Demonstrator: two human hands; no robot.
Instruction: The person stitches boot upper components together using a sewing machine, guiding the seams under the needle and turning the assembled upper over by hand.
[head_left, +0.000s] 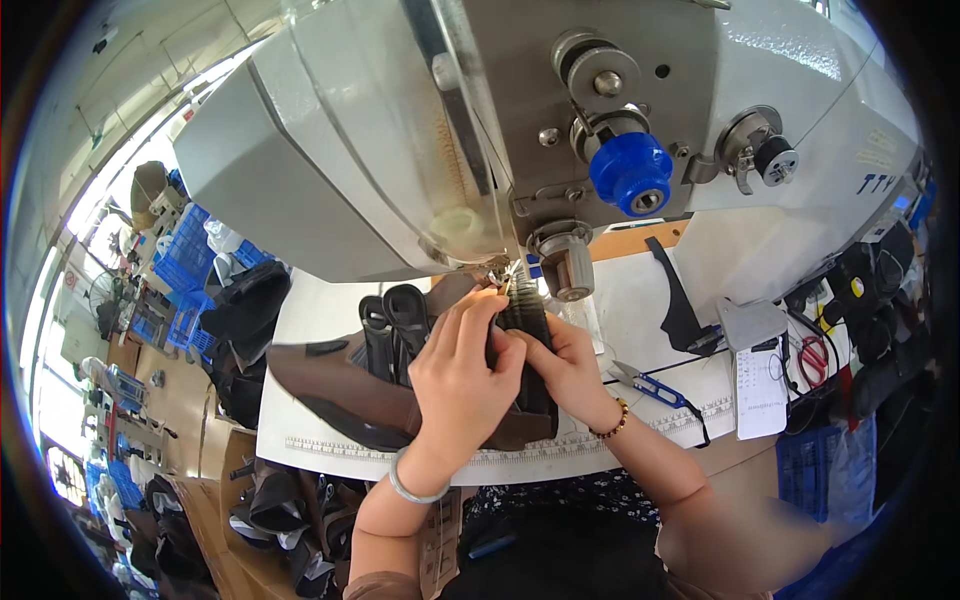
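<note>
A brown and black leather workpiece [325,385] lies on the white sewing table, with black loops [405,315] standing up from it. Its black, ribbed-looking edge [526,310] runs up under the needle area of a large sewing machine [330,150]. My left hand [465,365] is closed on the workpiece, fingertips near the needle. From the other side, my right hand [570,370] grips the black part, thumb pointing toward the left hand. My fingers and the machine hide the exact stitching spot.
Right of my hands lie blue-handled thread snips [655,388], a curved black piece [675,305], a notepad [760,390] and red-handled scissors [813,360]. A ruler strip [590,440] follows the table's near edge. Below left stands a cardboard box [215,530] of dark pieces; a blue crate [800,470] is lower right.
</note>
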